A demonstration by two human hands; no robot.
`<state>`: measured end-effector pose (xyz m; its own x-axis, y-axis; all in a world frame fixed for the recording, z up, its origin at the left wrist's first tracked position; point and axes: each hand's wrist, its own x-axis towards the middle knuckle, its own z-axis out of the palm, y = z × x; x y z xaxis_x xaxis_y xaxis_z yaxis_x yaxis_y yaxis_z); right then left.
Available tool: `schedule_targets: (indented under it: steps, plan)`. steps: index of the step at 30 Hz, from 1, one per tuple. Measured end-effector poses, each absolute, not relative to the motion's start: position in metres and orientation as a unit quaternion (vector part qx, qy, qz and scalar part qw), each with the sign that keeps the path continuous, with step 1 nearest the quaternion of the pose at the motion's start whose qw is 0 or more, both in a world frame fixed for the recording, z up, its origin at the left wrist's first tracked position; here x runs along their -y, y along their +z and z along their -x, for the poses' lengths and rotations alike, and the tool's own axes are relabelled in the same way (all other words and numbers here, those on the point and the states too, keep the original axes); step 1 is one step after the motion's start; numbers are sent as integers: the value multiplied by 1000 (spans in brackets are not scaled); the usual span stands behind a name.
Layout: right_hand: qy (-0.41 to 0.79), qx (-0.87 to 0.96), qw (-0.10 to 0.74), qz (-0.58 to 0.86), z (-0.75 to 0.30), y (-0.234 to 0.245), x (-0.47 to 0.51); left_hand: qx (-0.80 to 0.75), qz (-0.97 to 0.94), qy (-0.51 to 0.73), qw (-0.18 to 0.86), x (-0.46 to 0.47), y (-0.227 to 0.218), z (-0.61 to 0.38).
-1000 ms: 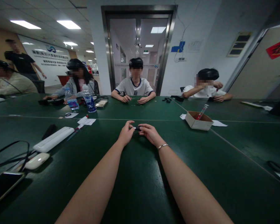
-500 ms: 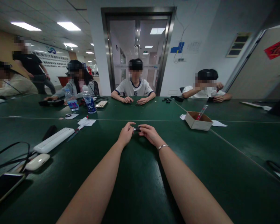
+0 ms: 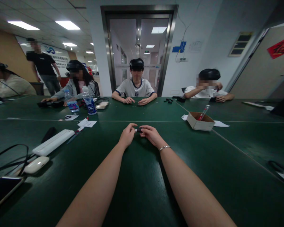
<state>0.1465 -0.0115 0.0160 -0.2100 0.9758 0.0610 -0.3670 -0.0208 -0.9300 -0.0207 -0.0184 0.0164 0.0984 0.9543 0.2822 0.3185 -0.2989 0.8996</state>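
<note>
Left hand and right hand met over green surface; both grips pinched small black part between fingertips, held just above surface; cardboard box well apart to right

bare green table around both forearms, cardboard box right, white power strip and papers left

An office meeting room: people sit around a large green table, glass double doors behind it, ceiling panel lights above, a company sign wall left of the doors.
</note>
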Motion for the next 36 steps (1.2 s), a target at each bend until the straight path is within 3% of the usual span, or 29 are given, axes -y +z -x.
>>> schedule_targets:
  steps: [36]
  plan:
    - [636, 447, 533, 333, -146, 17, 11, -475, -667, 460, 343, 18, 16, 23]
